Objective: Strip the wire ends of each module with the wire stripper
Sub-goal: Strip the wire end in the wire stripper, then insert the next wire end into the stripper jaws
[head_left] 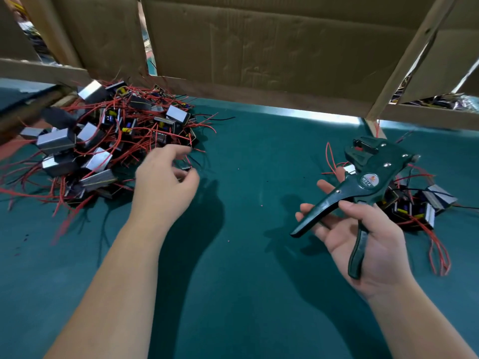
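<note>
A big heap of modules (98,141), metal-cased blocks with red and black wires, lies at the left on the green table (246,255). My left hand (166,185) reaches into the heap's right edge, its fingers and thumb curled round a small dark module (186,167); the hand hides most of it. At the right, my right hand (363,244) holds a dark green wire stripper (368,182) by its handles, palm up, jaws pointing up and away. The handles are spread apart. Nothing sits in the jaws.
A smaller pile of modules (420,203) with red wires lies behind my right hand at the right. Cardboard sheets (272,42) on a wooden frame (404,60) wall off the back of the table. Tiny red bits of insulation dot the table's middle.
</note>
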Demonstrator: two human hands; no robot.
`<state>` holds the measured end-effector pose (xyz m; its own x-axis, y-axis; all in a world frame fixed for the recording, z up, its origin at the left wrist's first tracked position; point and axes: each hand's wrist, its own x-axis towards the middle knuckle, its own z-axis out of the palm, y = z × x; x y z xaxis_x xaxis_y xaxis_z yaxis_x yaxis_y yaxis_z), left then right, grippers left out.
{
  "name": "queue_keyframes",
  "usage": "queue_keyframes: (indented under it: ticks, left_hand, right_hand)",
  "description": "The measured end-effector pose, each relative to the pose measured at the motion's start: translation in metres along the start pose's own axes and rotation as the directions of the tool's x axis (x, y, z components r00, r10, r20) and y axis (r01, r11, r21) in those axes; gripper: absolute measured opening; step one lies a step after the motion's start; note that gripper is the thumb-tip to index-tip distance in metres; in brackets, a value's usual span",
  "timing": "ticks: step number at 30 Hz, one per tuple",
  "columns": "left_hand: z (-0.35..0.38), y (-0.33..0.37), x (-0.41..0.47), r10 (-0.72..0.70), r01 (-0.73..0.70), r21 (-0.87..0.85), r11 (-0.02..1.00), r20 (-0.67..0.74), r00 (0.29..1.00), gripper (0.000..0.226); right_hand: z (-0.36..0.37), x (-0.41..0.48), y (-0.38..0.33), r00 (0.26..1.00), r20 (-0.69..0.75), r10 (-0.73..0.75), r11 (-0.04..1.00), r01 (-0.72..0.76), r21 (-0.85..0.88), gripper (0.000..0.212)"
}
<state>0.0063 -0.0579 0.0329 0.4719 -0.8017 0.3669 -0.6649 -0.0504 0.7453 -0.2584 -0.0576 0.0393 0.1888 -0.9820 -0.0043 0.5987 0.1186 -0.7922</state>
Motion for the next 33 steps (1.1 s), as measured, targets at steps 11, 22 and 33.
queue_keyframes:
  ticks: [11,22,33]
  left_hand:
    - [0.014,-0.003,-0.008,0.013,-0.077,0.307,0.949,0.206,0.978,0.056]
    - [0.015,0.024,-0.019,0.203,-0.154,-0.299,0.942,0.141,0.969,0.039]
    - [0.026,0.019,-0.025,0.247,-0.327,0.084,0.941,0.488,0.837,0.059]
  right_hand:
    - [0.001,-0.001,0.000,1.000,0.019,0.021,1.000,-0.021,0.001,0.057]
    - [0.003,-0.002,0.000,0.999,0.034,0.036,0.999,-0.037,0.007,0.062]
    - [0.002,0.000,-0.001,0.995,0.055,0.083,0.995,-0.086,0.046,0.060]
